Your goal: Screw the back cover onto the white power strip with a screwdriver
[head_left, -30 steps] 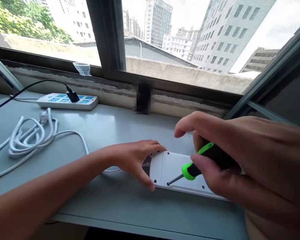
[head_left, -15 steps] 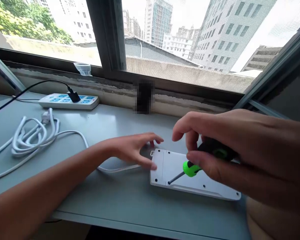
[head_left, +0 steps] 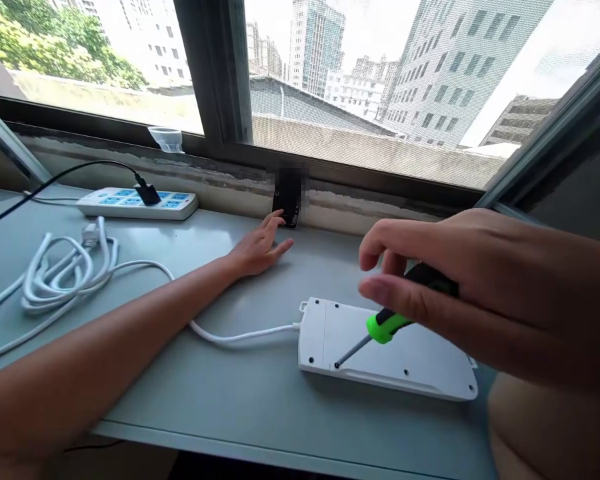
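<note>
Gripping the screwdriver (head_left: pixel 381 328) is the right hand (head_left: pixel 460 283); the left hand (head_left: pixel 257 251) spreads loosely at the far phone (head_left: pixel 287 200). Near right, the white power strip (head_left: pixel 330 330) seems light, stiff, best held by its edges.

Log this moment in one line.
left hand: at black device; right hand: holding screwdriver, tip on white case; white cable: enters case

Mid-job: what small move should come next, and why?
I'd probably set the left grip on the corded end of the white oblong plastic case: the right grip holds the green and black screwdriver, its tip at a small dark screw hole, while the left is over by the black rectangular phone, leaving that end unbraced.
</note>
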`<state>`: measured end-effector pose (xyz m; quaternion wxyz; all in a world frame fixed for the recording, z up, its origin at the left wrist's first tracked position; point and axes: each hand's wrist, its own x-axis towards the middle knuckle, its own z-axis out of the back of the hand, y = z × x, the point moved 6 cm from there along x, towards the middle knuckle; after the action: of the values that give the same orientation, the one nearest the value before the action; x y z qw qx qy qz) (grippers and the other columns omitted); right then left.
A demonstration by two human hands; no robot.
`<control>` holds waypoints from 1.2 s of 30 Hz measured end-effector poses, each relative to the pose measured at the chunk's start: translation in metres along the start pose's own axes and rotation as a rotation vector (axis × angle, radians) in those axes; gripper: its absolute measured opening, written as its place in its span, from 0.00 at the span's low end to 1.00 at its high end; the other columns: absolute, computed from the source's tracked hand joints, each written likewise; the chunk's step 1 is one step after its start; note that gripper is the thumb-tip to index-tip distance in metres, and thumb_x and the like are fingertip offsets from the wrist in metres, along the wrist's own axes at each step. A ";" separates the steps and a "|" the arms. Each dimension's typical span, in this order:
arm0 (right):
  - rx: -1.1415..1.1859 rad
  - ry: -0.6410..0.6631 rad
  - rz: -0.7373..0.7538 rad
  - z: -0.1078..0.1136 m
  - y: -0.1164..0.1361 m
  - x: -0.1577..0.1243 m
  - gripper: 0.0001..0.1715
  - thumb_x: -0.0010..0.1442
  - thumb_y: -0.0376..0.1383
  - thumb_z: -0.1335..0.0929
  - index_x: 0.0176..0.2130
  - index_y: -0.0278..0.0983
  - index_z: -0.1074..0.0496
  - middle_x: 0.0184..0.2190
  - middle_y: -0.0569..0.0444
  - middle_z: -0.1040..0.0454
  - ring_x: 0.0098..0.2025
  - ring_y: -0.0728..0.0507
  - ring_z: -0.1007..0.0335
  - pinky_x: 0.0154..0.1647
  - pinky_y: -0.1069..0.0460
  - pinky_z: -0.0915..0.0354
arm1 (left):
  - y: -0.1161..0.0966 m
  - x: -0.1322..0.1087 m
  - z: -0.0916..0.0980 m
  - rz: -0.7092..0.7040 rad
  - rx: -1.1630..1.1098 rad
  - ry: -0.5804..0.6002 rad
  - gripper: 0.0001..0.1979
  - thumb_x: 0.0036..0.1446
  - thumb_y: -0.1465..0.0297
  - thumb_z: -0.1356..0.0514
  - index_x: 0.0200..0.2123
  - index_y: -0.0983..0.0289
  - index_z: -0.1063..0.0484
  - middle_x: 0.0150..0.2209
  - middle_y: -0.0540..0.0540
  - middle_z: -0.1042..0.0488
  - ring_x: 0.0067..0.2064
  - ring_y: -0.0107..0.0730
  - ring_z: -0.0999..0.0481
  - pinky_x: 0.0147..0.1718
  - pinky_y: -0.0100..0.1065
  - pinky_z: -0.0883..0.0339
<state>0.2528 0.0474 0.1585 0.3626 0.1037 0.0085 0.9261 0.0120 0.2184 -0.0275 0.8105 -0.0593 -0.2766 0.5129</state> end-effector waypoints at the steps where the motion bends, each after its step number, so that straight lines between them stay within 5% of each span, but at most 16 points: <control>1: 0.011 0.005 0.002 -0.001 0.001 0.001 0.21 0.75 0.51 0.39 0.41 0.42 0.27 0.25 0.60 0.26 0.23 0.51 0.32 0.27 0.52 0.39 | 0.000 0.003 0.000 0.006 0.009 -0.020 0.29 0.70 0.51 0.46 0.64 0.64 0.37 0.77 0.70 0.47 0.69 0.58 0.29 0.67 0.54 0.34; 5: 0.012 0.006 -0.011 -0.005 0.007 -0.003 0.18 0.75 0.48 0.40 0.42 0.43 0.28 0.24 0.62 0.29 0.20 0.52 0.36 0.26 0.51 0.40 | -0.002 0.015 -0.001 0.028 0.044 -0.069 0.27 0.69 0.57 0.45 0.64 0.64 0.36 0.76 0.70 0.44 0.63 0.59 0.23 0.63 0.54 0.29; 11: -0.058 -0.076 -0.149 0.003 0.020 -0.014 0.13 0.76 0.44 0.37 0.47 0.46 0.24 0.31 0.60 0.24 0.30 0.49 0.23 0.24 0.51 0.42 | -0.002 0.020 0.001 0.051 0.055 -0.088 0.23 0.70 0.58 0.46 0.64 0.58 0.35 0.73 0.61 0.35 0.68 0.52 0.27 0.65 0.48 0.32; 20: -0.055 -0.017 -0.059 -0.005 0.007 0.011 0.13 0.72 0.42 0.38 0.40 0.41 0.28 0.21 0.62 0.35 0.19 0.52 0.42 0.24 0.51 0.44 | 0.001 0.021 -0.002 0.066 0.042 -0.068 0.27 0.65 0.61 0.44 0.65 0.61 0.34 0.73 0.63 0.34 0.66 0.57 0.26 0.65 0.50 0.32; 29: -0.008 -0.026 -0.064 -0.005 0.019 0.014 0.09 0.66 0.35 0.36 0.41 0.41 0.26 0.23 0.62 0.34 0.22 0.53 0.40 0.26 0.52 0.44 | 0.010 0.019 -0.003 0.118 0.069 -0.074 0.37 0.62 0.61 0.40 0.72 0.62 0.43 0.71 0.64 0.33 0.67 0.57 0.26 0.65 0.47 0.32; 36: -0.023 -0.009 -0.087 -0.008 0.010 0.010 0.10 0.68 0.38 0.37 0.40 0.41 0.28 0.20 0.62 0.34 0.19 0.51 0.40 0.25 0.52 0.43 | 0.006 0.018 -0.001 0.113 0.071 -0.054 0.35 0.64 0.59 0.41 0.72 0.61 0.43 0.70 0.63 0.31 0.66 0.58 0.25 0.64 0.48 0.31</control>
<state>0.2368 0.0472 0.1538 0.4035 0.1034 0.0009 0.9091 0.0139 0.2370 -0.0240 0.7740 -0.0322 -0.2762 0.5688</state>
